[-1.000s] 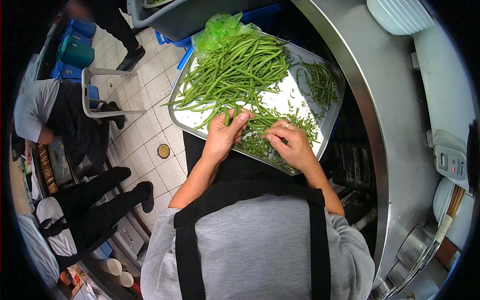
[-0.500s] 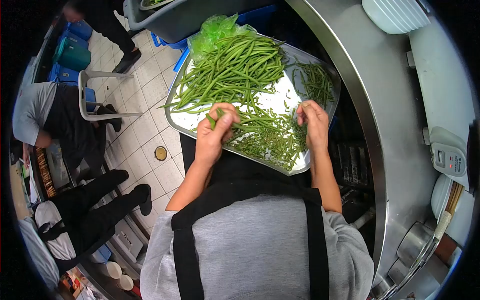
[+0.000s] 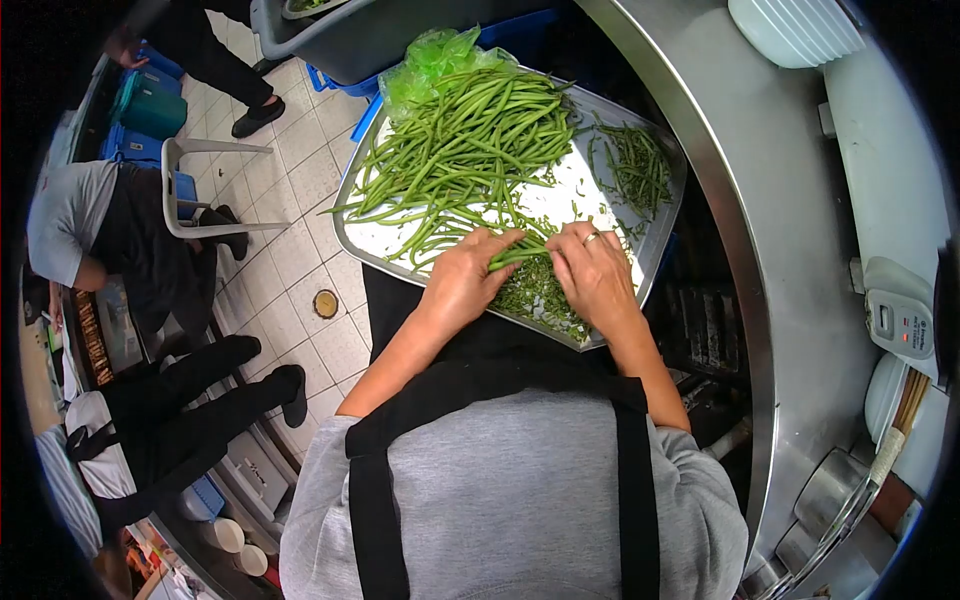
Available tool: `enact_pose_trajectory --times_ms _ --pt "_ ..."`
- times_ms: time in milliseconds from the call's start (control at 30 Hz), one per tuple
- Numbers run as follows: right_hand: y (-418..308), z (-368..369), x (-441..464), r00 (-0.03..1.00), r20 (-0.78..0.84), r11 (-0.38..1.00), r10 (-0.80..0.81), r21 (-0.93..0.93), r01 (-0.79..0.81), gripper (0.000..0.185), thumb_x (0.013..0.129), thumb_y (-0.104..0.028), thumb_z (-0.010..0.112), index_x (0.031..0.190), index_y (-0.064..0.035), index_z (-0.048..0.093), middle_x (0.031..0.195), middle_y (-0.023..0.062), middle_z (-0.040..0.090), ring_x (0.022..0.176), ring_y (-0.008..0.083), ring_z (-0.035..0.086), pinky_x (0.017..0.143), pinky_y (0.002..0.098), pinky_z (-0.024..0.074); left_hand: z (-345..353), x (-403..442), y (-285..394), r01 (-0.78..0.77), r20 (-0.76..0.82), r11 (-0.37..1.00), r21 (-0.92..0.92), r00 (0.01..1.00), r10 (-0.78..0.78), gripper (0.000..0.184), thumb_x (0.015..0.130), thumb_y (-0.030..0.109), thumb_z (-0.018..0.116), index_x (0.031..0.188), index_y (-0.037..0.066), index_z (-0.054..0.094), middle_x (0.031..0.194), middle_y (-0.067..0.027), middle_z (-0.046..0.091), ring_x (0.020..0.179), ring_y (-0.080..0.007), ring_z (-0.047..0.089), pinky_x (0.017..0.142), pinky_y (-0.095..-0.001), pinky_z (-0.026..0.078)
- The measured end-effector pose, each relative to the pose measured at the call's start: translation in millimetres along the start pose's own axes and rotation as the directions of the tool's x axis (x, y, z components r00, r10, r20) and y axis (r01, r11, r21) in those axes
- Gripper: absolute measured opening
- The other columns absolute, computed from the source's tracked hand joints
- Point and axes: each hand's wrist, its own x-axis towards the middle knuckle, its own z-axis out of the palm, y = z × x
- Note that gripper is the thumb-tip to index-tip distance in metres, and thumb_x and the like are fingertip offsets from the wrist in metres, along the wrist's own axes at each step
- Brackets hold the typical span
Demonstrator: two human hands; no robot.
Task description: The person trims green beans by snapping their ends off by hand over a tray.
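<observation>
A few green beans [image 3: 519,255] stretch between my two hands, over the near part of a metal tray [image 3: 354,243]. My left hand [image 3: 468,275] is closed around one end of them. At the other end, the fingers of my right hand [image 3: 592,272], which wears a ring, pinch the tips. Just beyond my hands a big heap of long green beans [image 3: 470,135] covers the far left of the tray. Small cut bits of bean [image 3: 535,297] lie scattered beneath my hands. A darker pile of trimmings [image 3: 638,172] sits at the tray's right end.
A green plastic bag [image 3: 425,72] lies at the tray's far edge, beside a grey bin [image 3: 340,45]. To the right curves a steel counter [image 3: 725,110] with stacked white bowls [image 3: 795,30]. Other people stand on the left, near a white stool [image 3: 172,190] on the tiled floor.
My hands have come together over the tray; before, they were apart, with beans in the left. My right hand has moved left and now grips the beans' ends.
</observation>
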Motion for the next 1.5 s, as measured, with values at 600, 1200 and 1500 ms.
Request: enact_pose_trajectory --times_ms 600,1200,1500 --pt "-6.6 7.3 -5.5 0.896 0.323 0.636 0.306 0.63 -0.444 0.017 0.086 -0.013 0.063 0.099 -0.0027 0.067 0.075 0.0032 0.059 0.063 0.0108 0.054 0.059 0.0247 0.0445 -5.7 2.5 2.2 0.272 0.065 0.53 -0.803 0.924 -0.376 0.02 0.095 0.025 0.055 0.098 0.005 0.061 0.068 0.0034 0.053 0.049 -0.0013 0.036 0.043 -0.0173 0.025" --pt "26.6 5.5 4.1 0.773 0.076 0.454 0.63 0.772 -0.446 0.015 0.089 -0.01 0.054 0.082 -0.0018 0.064 0.067 -0.002 0.051 0.057 0.0029 0.044 0.053 0.0212 0.0362 -11.6 -3.1 8.1 0.072 -0.108 0.509 -0.858 0.943 -0.315 0.011 0.093 0.016 0.058 0.095 0.005 0.058 0.066 0.0047 0.046 0.054 -0.0023 0.037 0.047 -0.0182 0.029" --pt "18.9 20.8 -10.6 0.953 0.074 0.944 0.295 -0.177 -0.278 0.011 0.08 -0.016 0.065 0.084 -0.0058 0.061 0.078 0.0123 0.059 0.074 0.0324 0.062 0.065 0.0427 0.0491 -11.4 -1.9 -10.3 0.2 0.035 0.347 -0.916 0.903 -0.429 0.007 0.092 0.014 0.058 0.091 0.007 0.057 0.063 0.0049 0.044 0.054 -0.0015 0.037 0.046 -0.0183 0.027"
